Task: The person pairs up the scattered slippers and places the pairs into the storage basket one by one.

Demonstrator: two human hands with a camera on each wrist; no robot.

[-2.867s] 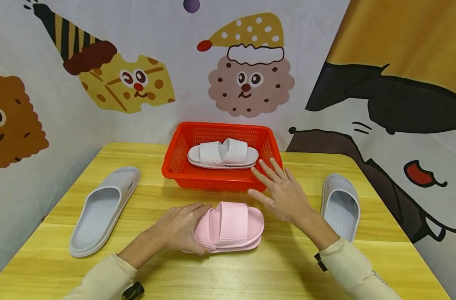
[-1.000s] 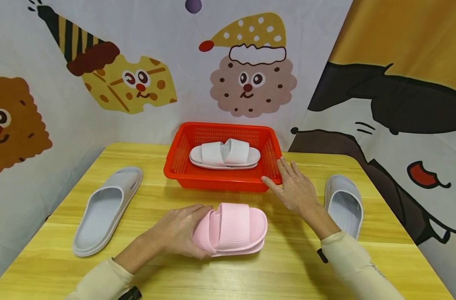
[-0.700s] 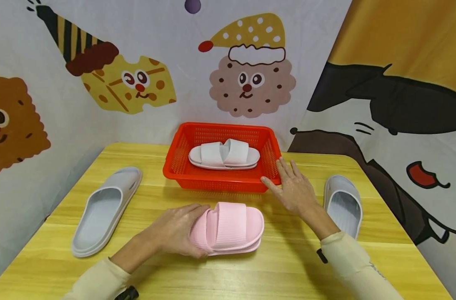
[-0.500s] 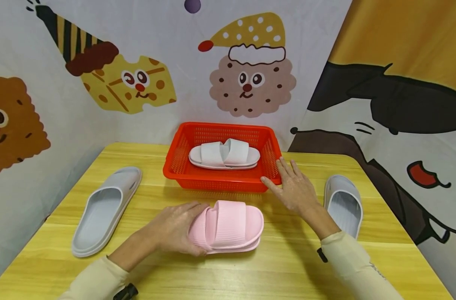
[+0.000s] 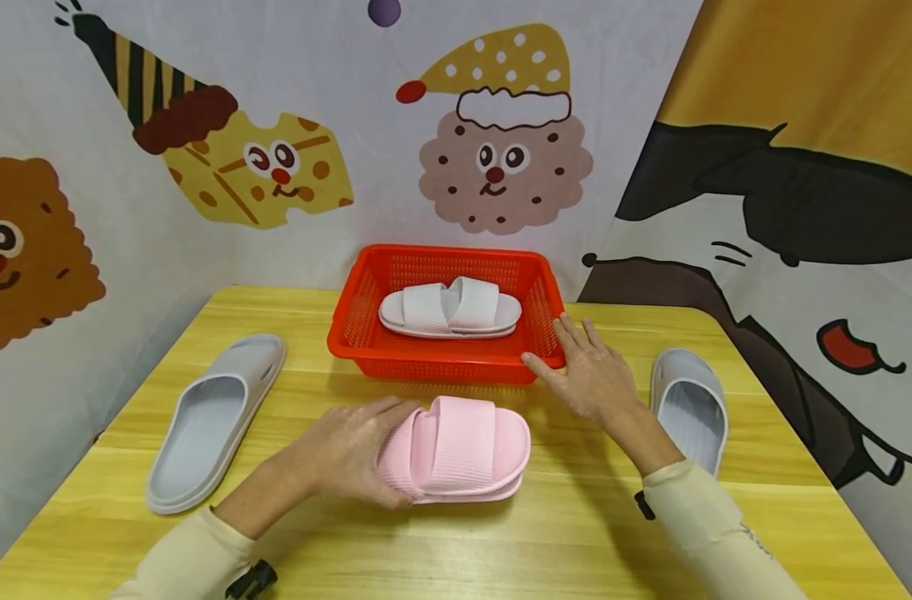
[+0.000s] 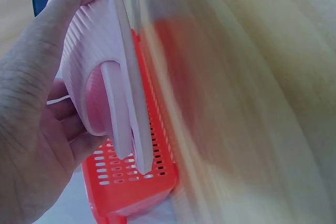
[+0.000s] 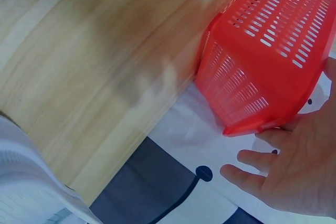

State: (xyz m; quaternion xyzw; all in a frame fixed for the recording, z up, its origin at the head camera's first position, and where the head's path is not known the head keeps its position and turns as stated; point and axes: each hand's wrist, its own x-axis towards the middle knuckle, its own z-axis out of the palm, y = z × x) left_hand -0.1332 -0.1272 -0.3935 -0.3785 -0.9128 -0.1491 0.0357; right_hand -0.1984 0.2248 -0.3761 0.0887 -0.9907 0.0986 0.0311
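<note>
A pair of pink slippers (image 5: 463,450), one nested in the other, is in front of the basket in the head view. My left hand (image 5: 351,454) grips them at their left end, thumb on the near side and fingers behind; in the left wrist view the pink slippers (image 6: 118,77) appear slightly off the table. The red plastic basket (image 5: 456,371) holds a pair of white slippers (image 5: 448,308). My right hand (image 5: 591,375) touches the basket's front right corner with fairly straight, spread fingers. In the right wrist view, that hand (image 7: 294,166) lies beside the basket's rim.
A grey slipper (image 5: 208,425) lies on the left of the wooden table (image 5: 501,558), and another grey slipper (image 5: 689,412) is on the right, close to my right forearm. A printed cloth (image 5: 291,242) hangs behind the table and basket.
My right hand has shifted right, from over the basket's front rim to its right corner. In the last second, my left hand has raised the pink slippers slightly. The basket has stayed put.
</note>
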